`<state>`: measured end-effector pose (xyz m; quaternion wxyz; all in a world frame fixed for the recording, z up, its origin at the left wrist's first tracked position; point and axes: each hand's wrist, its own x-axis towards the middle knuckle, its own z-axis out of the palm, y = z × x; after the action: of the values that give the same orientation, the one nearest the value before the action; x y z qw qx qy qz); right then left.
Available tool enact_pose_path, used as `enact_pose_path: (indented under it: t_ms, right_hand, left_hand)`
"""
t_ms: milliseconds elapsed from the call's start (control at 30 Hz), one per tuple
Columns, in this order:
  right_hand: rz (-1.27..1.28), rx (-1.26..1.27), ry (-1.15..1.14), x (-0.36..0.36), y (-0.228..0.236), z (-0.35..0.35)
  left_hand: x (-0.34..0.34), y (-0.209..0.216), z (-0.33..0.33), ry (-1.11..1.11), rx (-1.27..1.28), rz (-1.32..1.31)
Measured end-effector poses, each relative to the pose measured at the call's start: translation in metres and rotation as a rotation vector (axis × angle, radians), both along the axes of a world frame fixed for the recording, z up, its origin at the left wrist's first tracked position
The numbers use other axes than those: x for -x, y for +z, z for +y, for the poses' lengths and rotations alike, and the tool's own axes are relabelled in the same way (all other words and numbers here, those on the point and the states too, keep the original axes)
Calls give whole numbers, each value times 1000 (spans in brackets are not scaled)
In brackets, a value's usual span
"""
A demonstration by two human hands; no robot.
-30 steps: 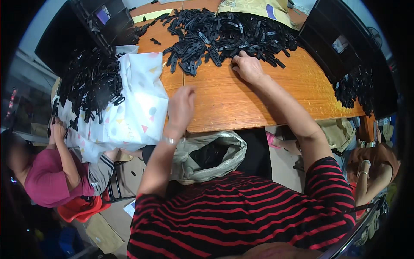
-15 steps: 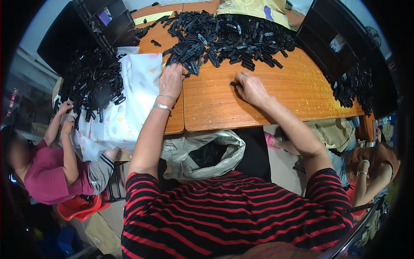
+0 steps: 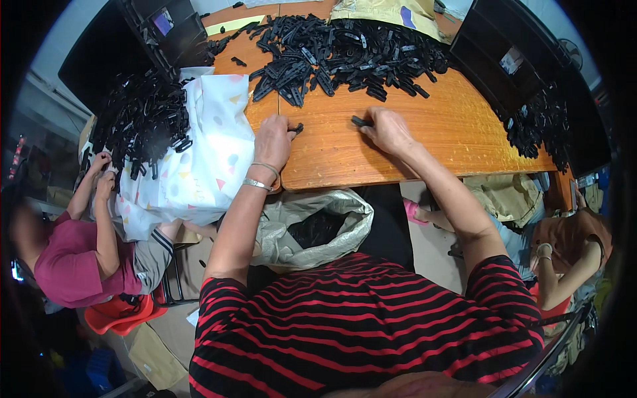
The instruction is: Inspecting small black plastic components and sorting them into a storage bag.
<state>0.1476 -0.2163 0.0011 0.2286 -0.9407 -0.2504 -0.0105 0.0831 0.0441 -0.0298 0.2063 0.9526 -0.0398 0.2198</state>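
Above the worktop [image 3: 458, 136], between its near edge and the heap of black parts [image 3: 345, 58] toward its far edge, the left hand [image 3: 273, 143] pinches one small black piece [image 3: 297, 128] and the right hand [image 3: 390, 130] grips a second black piece [image 3: 360, 122], the two pieces well apart.

2 own hands, L hand [image 3: 273, 140] & R hand [image 3: 390, 131], w/ 1 blk part [image 3: 296, 129] ea.; 3 blk piles [image 3: 371, 56], pcs w/in uncountable; 2 co-wkrs [image 3: 86, 265]; 1 open sack [image 3: 361, 213]; 1 patt. wht sheet [image 3: 212, 132]; 2 wristbands [image 3: 257, 184], L wrist; 2 red chairs [image 3: 119, 320].
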Motion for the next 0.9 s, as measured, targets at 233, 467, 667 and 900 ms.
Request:
enact_pose_path:
  t_ms: [233,467,667,900]
  right_hand:
    - [255,-437,124,32,27,46]
    - [478,-774,156,54,25,63]
    - [139,-888,161,75,7,61]
    - [33,-704,81,73,22,49]
  left_hand:
    - [31,25,-30,-151,264,-61]
    - [49,34,-48,-229,907,-93]
    - [61,23,-60,-267,1845,98]
    - [63,26,-61,-247,1691,53]
